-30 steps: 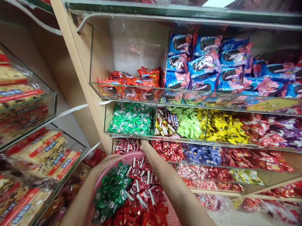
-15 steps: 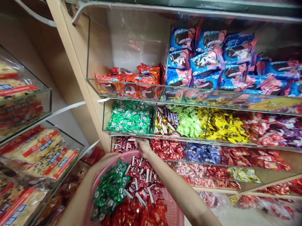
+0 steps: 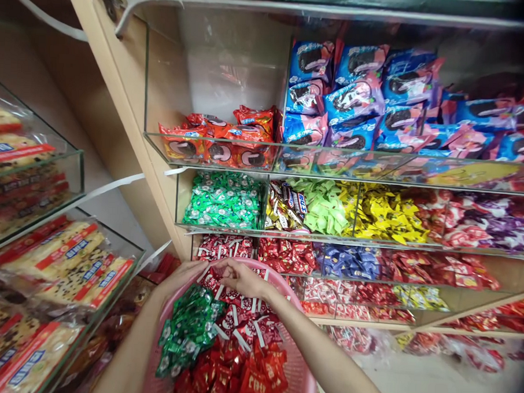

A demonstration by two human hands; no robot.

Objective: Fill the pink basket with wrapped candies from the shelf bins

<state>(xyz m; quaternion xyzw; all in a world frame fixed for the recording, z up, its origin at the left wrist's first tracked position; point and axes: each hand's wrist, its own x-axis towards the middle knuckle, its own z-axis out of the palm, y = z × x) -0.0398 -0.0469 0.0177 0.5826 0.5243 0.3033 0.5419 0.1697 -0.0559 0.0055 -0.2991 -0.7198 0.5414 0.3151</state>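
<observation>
A pink plastic basket point(image 3: 295, 372) is in front of me at the bottom centre, its far rim against the shelves. My left hand point(image 3: 188, 274) holds its upper left rim, the fingertips partly hidden. Inside lie green wrapped candies point(image 3: 187, 326), red-and-white wrapped candies point(image 3: 243, 326) and plain red wrapped candies point(image 3: 232, 372) in separate patches. My right hand point(image 3: 243, 278) hovers over the red-and-white ones at the far side of the basket, its fingers bent and apart. Just beyond the rim is a bin of the same red-and-white candies point(image 3: 225, 247).
Clear-fronted bins hold green candies point(image 3: 222, 200), yellow candies point(image 3: 387, 216) and blue-purple candies point(image 3: 350, 261). Blue cookie packs point(image 3: 355, 99) and red cookie packs point(image 3: 216, 139) fill a bin row above. Packaged bread point(image 3: 68, 257) stands on the left shelves, beside a wooden post point(image 3: 122, 115).
My right hand has come back from the red-and-white candy bin to above the basket, and more red-and-white candies show beneath it. My left hand stays on the rim.
</observation>
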